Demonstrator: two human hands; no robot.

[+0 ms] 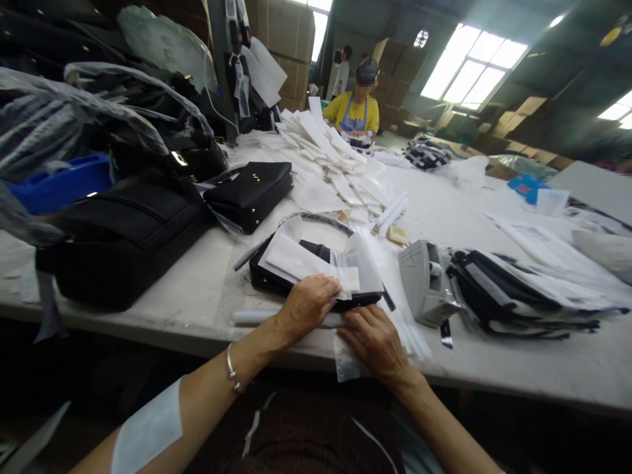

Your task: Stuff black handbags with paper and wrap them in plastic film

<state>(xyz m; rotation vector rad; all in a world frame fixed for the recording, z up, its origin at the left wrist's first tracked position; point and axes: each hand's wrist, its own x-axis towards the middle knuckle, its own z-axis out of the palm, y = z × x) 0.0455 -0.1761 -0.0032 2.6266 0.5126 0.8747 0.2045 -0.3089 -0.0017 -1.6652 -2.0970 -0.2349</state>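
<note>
In front of me a black handbag (363,299) lies on the table, white tissue paper (296,261) folded over it. Its wrapped handle (323,219) arches away from me. My left hand (311,301) is closed on the paper at the bag's near side, fingers together. My right hand (372,339) is closed at the bag's near edge, its fingers curled against it and the fingertips partly hidden. Under both hands, a rolled white sheet (257,317) runs along the table's front. A strip of clear plastic (347,359) hangs over the table edge by my right hand.
Larger black bags (133,237) and a small black bag (251,191) stand on the left. White paper pieces (320,148) are heaped behind. At right are a grey tape dispenser (422,283) and stacked black-and-white pieces (518,293). A person in yellow (353,112) works across the table.
</note>
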